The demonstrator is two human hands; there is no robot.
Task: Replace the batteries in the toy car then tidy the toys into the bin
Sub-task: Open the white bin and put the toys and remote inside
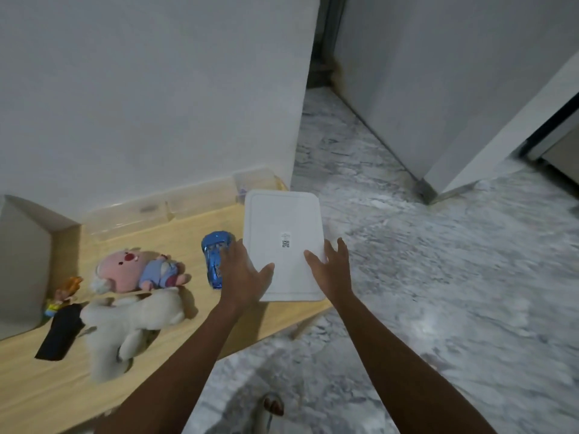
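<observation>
- The blue toy car (215, 261) lies on the pale wooden tabletop (37, 393), just left of the white bin lid and partly hidden behind the left hand
- The white lid (283, 227) sits flat at the right end of the tabletop, a small printed code label near its middle; whatever is under it is hidden from here
- The left hand (242, 277) rests on the lid's near left corner, fingers spread along the left edge and thumb lying on top, a loose open grip rather than a pinch
- The right hand (330, 270) is at the lid's near right corner, fingers splayed past the right edge and thumb on the lid's surface, its grip open too
- A clear plastic container (253, 183) stands behind the lid against the white wall, and more clear boxes (131, 214) run along the wall to the left
- Further left on the tabletop lies a pink plush (131, 269) in blue clothes, on its back
- In front of it a cream plush (131, 324) sprawls nearer the tabletop's front edge
- Just beside the cream plush lies a flat black object (59, 335), with a small orange and yellow toy (64, 292) behind it; both are too blurred to tell more
- The floor (438, 277) to the right is grey marbled, and a bare foot (274, 405) shows at the bottom edge
</observation>
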